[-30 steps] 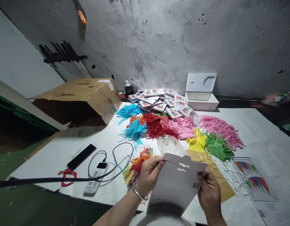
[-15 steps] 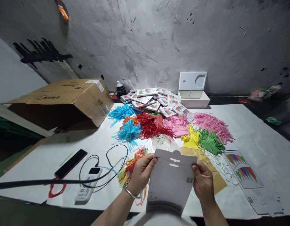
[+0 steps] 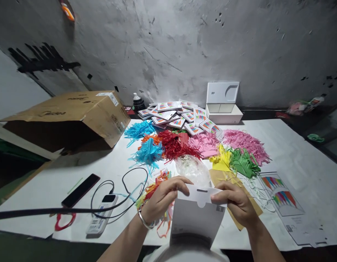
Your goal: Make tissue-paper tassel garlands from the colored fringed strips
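A grey-white cardboard packet stands upright against my body, its slotted top flap folded over towards me. My left hand pinches the flap at the left corner, and a bracelet circles that wrist. On the right corner, my right hand presses the flap between thumb and fingers. Beside my left hand lies a bundle of multicoloured tissue tassels. Under my right hand there is a yellow-brown paper sheet with white string near it. A clear plastic bag lies just beyond the packet.
Blue, red, pink, yellow and green tassels lie across the table. Behind them are piled printed packets and an open white box. Left are a carton, phone, power bank and red scissors.
The packet's top flap, upright before, is now bent down over its front. Both hands have shifted their grip onto the fold, fingers now over the top. The view has moved slightly.
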{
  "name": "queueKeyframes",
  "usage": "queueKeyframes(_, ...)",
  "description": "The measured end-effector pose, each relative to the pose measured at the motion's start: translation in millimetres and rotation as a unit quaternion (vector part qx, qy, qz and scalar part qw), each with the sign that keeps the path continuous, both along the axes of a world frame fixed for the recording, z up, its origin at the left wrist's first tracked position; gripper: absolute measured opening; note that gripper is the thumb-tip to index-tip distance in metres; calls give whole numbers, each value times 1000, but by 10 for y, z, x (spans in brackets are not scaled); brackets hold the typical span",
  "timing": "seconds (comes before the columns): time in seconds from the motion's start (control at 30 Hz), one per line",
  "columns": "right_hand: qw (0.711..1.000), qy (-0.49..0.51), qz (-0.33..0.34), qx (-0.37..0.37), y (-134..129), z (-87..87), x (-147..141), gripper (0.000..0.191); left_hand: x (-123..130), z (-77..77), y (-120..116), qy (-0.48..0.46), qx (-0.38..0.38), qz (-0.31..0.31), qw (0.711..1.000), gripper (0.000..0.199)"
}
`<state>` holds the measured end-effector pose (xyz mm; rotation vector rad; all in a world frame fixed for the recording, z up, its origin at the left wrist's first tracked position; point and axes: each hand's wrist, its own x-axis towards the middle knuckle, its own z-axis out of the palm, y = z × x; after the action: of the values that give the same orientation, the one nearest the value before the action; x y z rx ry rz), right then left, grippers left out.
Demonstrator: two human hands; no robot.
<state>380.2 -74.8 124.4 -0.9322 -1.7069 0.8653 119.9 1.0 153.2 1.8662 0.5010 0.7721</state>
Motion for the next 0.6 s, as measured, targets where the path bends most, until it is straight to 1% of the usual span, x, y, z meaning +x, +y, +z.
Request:
queueKeyframes(0.07,999,-29,-11,21,-30,28,2,34,3,4,-22,10,14,-2,1000,19)
queueKeyframes(0.1,998,-50,-10,25,-43,57,8,34,14,-5,-36,16,25,10,999,16)
queueKeyframes(0.17,995,-101,-2,23,-57,134,13,30,53,-35,-70,32,52,54,997,11)
queueKeyframes(0.2,991,-131,-7,19,-55,173,2,26,77,-51,-88,39,64,75,994,13)
queueKeyframes(0.27,979,-197,-48,26,-38,237,-58,19,127,-78,-124,49,83,93,991,18)
queueKeyframes(0.33,956,-269,-105,60,-10,272,-159,20,170,-103,-156,53,90,90,990,22)
queueKeyframes(0.4,926,-339,-134,95,17,287,-260,25,202,-132,-176,53,73,103,991,24)
queueKeyframes(0.47,909,-385,-124,101,39,298,-326,30,224,-164,-186,38,34,138,989,29)
queueKeyframes(0.53,911,-392,-105,69,57,316,-344,27,241,-186,-185,25,-8,165,986,29)
queueKeyframes(0.6,924,-371,-87,30,75,347,-331,25,253,-191,-181,24,-32,174,984,24)
